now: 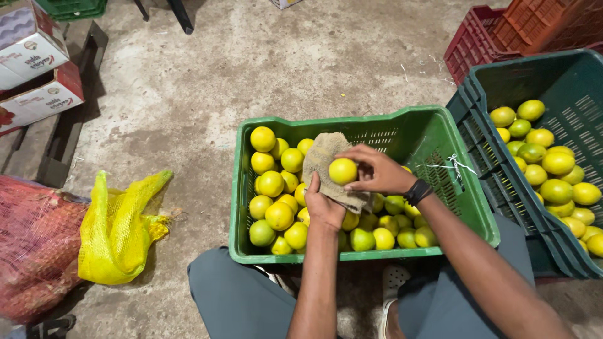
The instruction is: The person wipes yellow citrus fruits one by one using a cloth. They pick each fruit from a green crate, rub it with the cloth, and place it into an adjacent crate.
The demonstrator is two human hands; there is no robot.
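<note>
Yellow fruit [343,171] between cloth-bearing left hand [323,207], right hand [377,171]

From my remote seat, both forearms showed bare, unsleeved. A black band [418,191] circled the right wrist, at three o'clock. Grey trousers [242,298] covered both knees, and a pale perforated clog [394,282] showed at six o'clock.

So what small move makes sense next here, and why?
Probably turn the yellow fruit against the cloth: the right hand pinches it while the left hand holds the cloth under it, above the green crate.
</note>
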